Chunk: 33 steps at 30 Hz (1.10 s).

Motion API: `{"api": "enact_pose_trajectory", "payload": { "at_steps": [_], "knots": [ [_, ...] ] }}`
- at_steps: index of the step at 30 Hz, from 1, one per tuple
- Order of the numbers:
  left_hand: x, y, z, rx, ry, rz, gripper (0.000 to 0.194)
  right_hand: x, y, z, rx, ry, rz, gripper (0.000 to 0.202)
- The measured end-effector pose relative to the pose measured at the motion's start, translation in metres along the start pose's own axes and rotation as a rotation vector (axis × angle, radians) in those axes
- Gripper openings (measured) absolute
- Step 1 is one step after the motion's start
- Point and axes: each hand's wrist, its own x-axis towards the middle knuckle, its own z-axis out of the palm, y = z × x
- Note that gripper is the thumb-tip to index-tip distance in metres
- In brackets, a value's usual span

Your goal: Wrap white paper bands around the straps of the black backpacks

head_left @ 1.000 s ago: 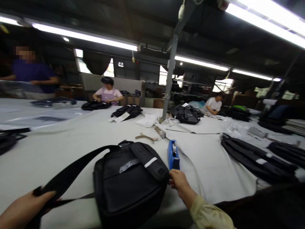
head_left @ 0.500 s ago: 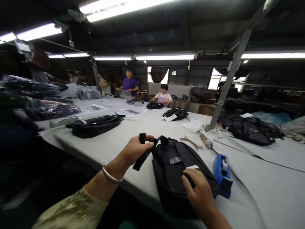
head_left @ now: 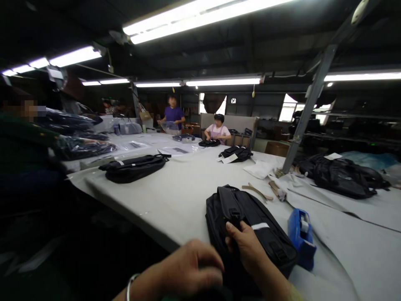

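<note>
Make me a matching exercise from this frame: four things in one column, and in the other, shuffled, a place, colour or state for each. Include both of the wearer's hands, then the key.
Things
1. Right hand
2. Brown strips
3. Left hand
4. Tape dispenser

Descriptions
A. Blurred, with a bracelet on its wrist
B. Blue, to the right of the nearest black bag
C. At the strap of that bag
D. Lying on the white table beyond that bag

Pairs: 1-C, 2-D, 3-A, 4-B
</note>
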Motion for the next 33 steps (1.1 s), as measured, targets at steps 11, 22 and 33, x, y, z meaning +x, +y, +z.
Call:
{"api": "enact_pose_trajectory", "payload": {
  "at_steps": [11,22,33],
  "knots": [
    [0.105,0.001,0.001,-0.354,0.148,-0.287,0.065,-0.026,-0.013,0.0,-0.193,-0.12,-0.11,0.044],
    [0.112,0.013,0.002,-0.828,-0.126,-0.362,0.052,-0.024,-0.024,-0.006,-0.298,-0.188,-0.164,0.048],
    [0.158,0.059,-0.044,-1.094,0.183,-0.077,0.031,-0.001,-0.042,-0.007,-0.15,0.05,-0.211,0.043]
  ]
}}
